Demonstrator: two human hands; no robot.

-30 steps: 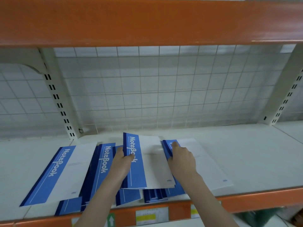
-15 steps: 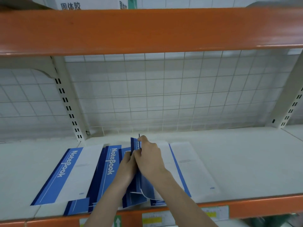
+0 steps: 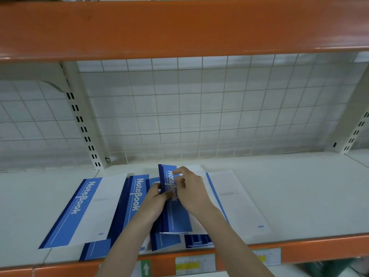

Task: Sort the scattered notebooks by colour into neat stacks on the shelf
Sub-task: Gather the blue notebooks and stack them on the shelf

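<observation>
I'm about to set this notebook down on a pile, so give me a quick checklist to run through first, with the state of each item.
1. Held notebook secure: ok, left hand grips its spine edge and right hand is curled over its cover.
2. Colour match: ok, every visible cover is blue and white, including the far-left notebook.
3. Piles neat: not ok, the notebooks in the middle overlap at angles and some poke past the orange front rail.
4. Free space on the shelf: ok, bare surface to the right.
5. Rightmost notebook face up: not ok, no title shows.
6. Number held: cannot tell.
</observation>
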